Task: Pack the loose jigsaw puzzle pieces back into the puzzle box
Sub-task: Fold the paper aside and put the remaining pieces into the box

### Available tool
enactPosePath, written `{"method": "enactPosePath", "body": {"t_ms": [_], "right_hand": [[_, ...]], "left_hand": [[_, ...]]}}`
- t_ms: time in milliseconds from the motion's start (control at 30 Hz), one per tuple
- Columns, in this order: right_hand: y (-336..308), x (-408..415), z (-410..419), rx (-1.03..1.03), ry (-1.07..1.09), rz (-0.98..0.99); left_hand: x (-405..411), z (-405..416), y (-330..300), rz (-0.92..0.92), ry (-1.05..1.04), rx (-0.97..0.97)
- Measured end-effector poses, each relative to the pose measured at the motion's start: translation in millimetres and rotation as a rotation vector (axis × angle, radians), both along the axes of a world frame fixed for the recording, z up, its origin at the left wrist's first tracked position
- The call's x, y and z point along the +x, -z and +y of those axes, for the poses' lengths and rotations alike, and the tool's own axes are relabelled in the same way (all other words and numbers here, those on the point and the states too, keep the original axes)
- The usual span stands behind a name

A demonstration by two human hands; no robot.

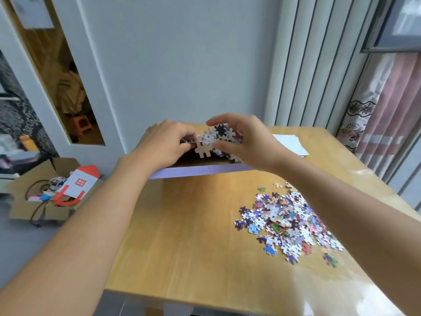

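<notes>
A lavender puzzle box [193, 171] lies at the far side of the wooden table, its open top facing up. Above it, my left hand [164, 144] and my right hand [247, 142] together hold a handful of puzzle pieces [216, 140]; the fingers of both curl round the clump. The pieces sit just over the box's opening, some showing their plain cardboard backs. A large pile of loose puzzle pieces [289, 222] lies on the table to the right, partly under my right forearm.
A white sheet of paper [291, 144] lies at the table's back right. An open cardboard carton [41, 197] with cables and a red-and-white bag stands on the floor to the left. Curtains hang at the right; the wall is just behind the table.
</notes>
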State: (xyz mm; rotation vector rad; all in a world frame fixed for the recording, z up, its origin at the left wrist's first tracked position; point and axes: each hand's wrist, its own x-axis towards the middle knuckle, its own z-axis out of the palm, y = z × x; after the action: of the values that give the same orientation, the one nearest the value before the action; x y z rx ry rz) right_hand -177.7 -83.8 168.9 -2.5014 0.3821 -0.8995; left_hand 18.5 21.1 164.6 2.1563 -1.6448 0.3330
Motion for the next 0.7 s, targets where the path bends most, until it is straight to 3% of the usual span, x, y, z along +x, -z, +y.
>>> {"method": "enactPosePath", "body": {"t_ms": [333,567,700], "right_hand": [[-3.4,23.8,-1.4,-0.392,-0.204,0.313],[-3.3,22.9,-3.6,-0.312,-0.187,0.644],[-16.1,6.3,-8.6,-0.344,-0.090,0.613]], "left_hand": [[3.3,3.9,-4.7,0.035,0.012,0.010],[0.4,4.5,-3.7,0.052,0.011,0.000],[1.0,5.7,-2.3,0.056,0.007,-0.020]]}}
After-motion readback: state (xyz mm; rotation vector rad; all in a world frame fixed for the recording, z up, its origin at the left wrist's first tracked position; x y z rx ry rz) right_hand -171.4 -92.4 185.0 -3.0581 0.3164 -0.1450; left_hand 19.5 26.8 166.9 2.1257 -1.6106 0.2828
